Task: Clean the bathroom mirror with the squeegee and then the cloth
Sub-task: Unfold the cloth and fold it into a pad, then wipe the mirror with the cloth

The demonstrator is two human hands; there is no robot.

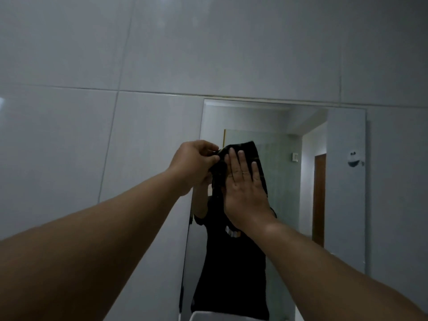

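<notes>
A dark cloth [251, 150] is spread against the upper left part of the bathroom mirror [342, 193]. My right hand [245, 188] lies flat on the cloth with its fingers straight and pointing up, pressing it to the glass. My left hand [193, 162] pinches the cloth's upper left corner between thumb and fingers. Both arms reach forward and up. The cloth's lower part is hidden behind my right hand. No squeegee is in view.
The mirror is set in a wall of large pale tiles [92, 66]. It reflects a person in a dark shirt, a wooden door [319, 198] and a wall switch. A small white holder [354, 158] is stuck to the mirror's right edge. A white basin rim [208, 317] shows below.
</notes>
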